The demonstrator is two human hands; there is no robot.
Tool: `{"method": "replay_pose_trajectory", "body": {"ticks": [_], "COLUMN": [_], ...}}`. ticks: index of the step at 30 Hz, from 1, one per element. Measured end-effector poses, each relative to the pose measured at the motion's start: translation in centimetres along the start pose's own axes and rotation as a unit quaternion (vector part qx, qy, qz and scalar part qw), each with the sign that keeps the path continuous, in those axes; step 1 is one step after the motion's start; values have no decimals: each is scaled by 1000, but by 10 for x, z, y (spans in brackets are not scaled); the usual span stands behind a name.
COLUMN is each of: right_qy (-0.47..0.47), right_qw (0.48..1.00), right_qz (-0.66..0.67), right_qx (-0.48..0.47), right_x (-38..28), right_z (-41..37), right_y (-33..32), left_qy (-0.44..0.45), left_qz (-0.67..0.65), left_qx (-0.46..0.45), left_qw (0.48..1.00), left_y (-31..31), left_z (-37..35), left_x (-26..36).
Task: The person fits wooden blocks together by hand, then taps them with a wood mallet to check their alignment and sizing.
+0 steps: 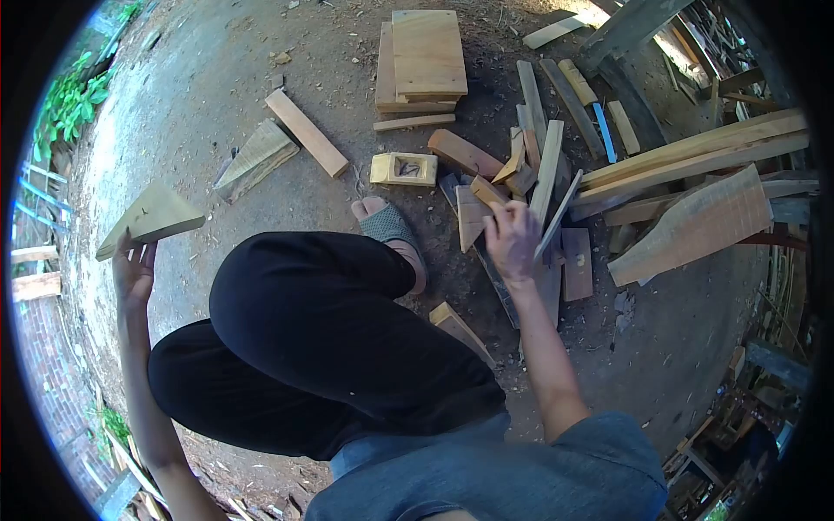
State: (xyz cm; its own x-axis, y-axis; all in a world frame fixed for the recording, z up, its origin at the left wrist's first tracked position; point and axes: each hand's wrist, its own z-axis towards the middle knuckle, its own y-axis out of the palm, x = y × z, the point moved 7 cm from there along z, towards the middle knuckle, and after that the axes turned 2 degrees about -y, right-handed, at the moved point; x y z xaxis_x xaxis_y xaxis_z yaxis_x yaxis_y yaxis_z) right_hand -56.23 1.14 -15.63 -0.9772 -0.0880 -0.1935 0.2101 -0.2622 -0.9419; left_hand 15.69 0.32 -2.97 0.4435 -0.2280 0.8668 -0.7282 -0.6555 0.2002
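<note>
Currently, a wedge is held up by the left hand, well to the left of the hollow block; its lower edge is gripped by the fingers, and a small dark mark is borne on its face. To the right of the hollow block and slightly nearer the body, a short block is reached by the right hand; the fingers there are curled, but whether the piece is gripped or merely touched cannot be told. A reddish block is set just right of the hollow block. Beyond it, boards are stacked on the ground. To its left, a plank is laid aslant; well to its right, long beams are piled. On its near side, a sandalled foot is planted.
</note>
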Motion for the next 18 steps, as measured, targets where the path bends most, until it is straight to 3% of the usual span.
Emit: {"method": "replay_pose_trajectory", "body": {"ticks": [2,5,9,13,17,18], "right_qy": [23,-20,28,80,145,200], "right_qw": [987,990,989,981,958,911], "right_qz": [87,65,80,173,247,359], "right_qx": [-136,-123,-125,36,19,38], "right_x": [-27,-41,-34,-7,27,37], "right_z": [5,-15,-33,-8,18,21], "right_y": [15,44,64,2,-35,-36], "left_qy": [11,5,28,4,0,-2], "left_qz": [9,5,26,9,6,5], "left_qx": [5,10,23,9,19,13], "left_qw": [1000,1000,999,1000,1000,1000], "left_y": [-1,12,5,13,16,19], "left_z": [1,-10,-13,-13,-13,-13], "left_x": [0,0,2,-4,-8,-9]}}
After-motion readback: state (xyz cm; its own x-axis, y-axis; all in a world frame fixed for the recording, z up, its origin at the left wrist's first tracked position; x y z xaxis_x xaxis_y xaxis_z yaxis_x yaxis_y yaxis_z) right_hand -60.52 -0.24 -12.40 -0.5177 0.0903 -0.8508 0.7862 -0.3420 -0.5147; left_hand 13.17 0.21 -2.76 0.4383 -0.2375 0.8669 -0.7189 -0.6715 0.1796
